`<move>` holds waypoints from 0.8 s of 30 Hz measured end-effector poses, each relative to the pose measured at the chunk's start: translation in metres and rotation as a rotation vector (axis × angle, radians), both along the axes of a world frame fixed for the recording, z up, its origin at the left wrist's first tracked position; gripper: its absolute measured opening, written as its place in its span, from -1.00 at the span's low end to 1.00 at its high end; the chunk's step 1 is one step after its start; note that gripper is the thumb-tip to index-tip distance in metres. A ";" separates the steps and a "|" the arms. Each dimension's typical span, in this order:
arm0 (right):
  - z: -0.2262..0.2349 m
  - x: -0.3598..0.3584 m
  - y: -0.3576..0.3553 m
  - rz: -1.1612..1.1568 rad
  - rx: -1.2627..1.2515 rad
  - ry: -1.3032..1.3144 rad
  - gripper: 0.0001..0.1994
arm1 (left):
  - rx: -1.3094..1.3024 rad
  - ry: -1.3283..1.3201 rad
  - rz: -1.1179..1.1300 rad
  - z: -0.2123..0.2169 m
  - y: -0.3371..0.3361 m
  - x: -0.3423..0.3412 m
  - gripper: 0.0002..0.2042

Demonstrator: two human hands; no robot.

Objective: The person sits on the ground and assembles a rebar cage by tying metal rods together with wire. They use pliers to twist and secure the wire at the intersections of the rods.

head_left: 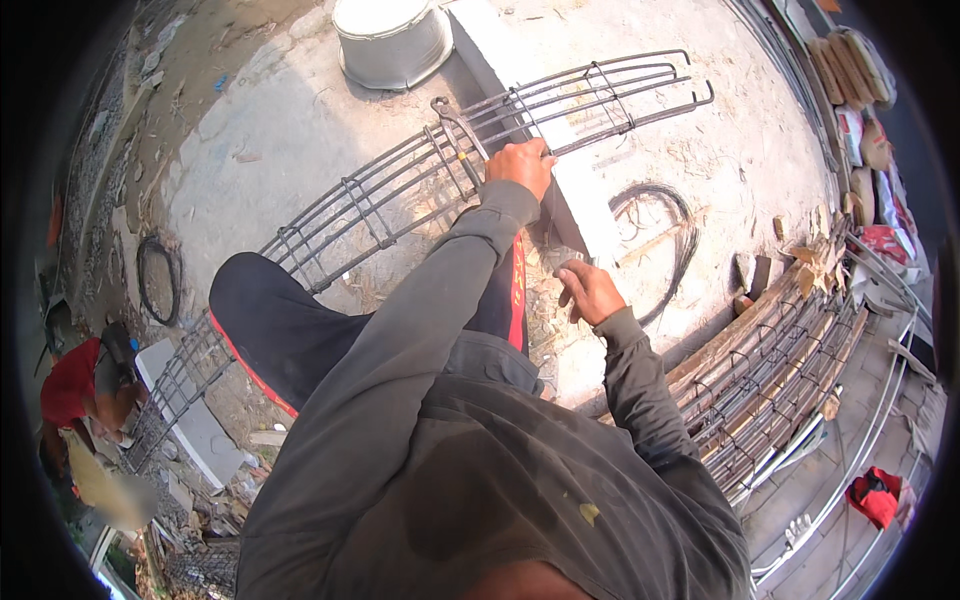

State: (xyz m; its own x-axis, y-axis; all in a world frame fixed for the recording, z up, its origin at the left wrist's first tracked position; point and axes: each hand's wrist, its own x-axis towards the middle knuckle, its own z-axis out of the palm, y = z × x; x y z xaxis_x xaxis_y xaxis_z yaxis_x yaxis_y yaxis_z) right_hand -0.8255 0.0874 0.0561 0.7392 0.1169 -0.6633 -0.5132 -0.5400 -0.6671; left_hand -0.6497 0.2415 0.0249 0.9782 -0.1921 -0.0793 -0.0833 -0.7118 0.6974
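Observation:
A long rebar cage [362,208] of thin steel bars and tied stirrups runs slantwise before me, across a pale concrete block [575,200]. My left hand [520,168] is closed over the bars where they cross the block. Just left of it a pair of pincers [460,132] rests on the cage, jaws away from me and handles toward my hand. My right hand [590,293] is beside the block's near end, apart from the cage, fingers curled and pressed together. Whatever they hold, perhaps thin wire, is too small to make out.
A coil of dark wire [685,240] lies right of the block. An upturned pale bucket [392,45] stands beyond the cage. More rebar cages [765,385] are stacked at right. A person in red [75,385] crouches at far left, near the cage's other end.

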 end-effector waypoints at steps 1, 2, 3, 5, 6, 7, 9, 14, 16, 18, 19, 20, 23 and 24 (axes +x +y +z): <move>0.006 -0.005 -0.004 -0.123 0.220 0.152 -0.45 | 0.006 -0.020 -0.009 -0.005 0.000 -0.001 -0.77; -0.001 -0.002 -0.011 -0.280 0.293 0.114 -0.44 | 0.014 -0.040 -0.019 -0.006 -0.002 -0.003 -0.75; -0.016 0.005 -0.020 -0.435 0.367 0.075 -0.44 | -0.001 -0.072 -0.061 -0.007 -0.002 -0.004 -0.78; -0.029 0.036 -0.024 -0.599 0.472 -0.005 -0.38 | -0.029 -0.153 -0.073 -0.019 0.000 -0.006 -0.83; -0.046 0.055 -0.027 -0.603 0.403 -0.087 -0.36 | -0.042 -0.196 -0.089 -0.022 0.000 -0.006 -0.84; -0.041 0.080 -0.018 -0.567 0.346 -0.120 -0.34 | -0.013 -0.203 -0.120 -0.023 0.003 -0.006 -0.86; -0.028 0.126 -0.005 -0.588 0.293 0.020 -0.23 | 0.030 -0.220 -0.189 -0.019 0.007 -0.009 -0.86; -0.054 0.170 0.004 -0.407 -0.101 -0.112 -0.40 | 0.132 -0.271 -0.298 -0.020 0.014 -0.005 -0.75; -0.067 0.165 0.004 -0.351 -0.220 -0.321 -0.48 | 0.103 -0.303 -0.283 -0.018 0.015 -0.007 -0.74; -0.077 0.156 0.003 -0.203 -0.426 -0.652 -0.56 | -0.024 -0.204 -0.229 -0.014 0.017 -0.001 -0.78; -0.076 0.153 0.009 -0.248 -0.411 -0.629 -0.58 | -0.085 -0.151 -0.203 -0.011 0.019 0.002 -0.79; -0.069 0.151 0.016 -0.296 -0.399 -0.606 -0.61 | -0.089 -0.045 -0.159 -0.001 0.018 0.007 -0.80; -0.064 0.134 0.023 -0.375 -0.352 -0.648 -0.68 | -0.125 0.215 -0.026 0.015 0.012 0.023 -0.79; -0.063 0.125 0.025 -0.388 -0.332 -0.683 -0.70 | -0.111 0.259 -0.023 0.015 0.011 0.028 -0.79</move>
State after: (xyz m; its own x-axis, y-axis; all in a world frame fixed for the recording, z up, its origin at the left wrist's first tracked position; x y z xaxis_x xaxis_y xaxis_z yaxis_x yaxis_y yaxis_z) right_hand -0.7001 0.1122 -0.0065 0.9370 -0.3492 -0.0122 -0.2448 -0.6310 -0.7361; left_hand -0.6214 0.2526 0.0395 0.9232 -0.2357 -0.3035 0.0926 -0.6301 0.7710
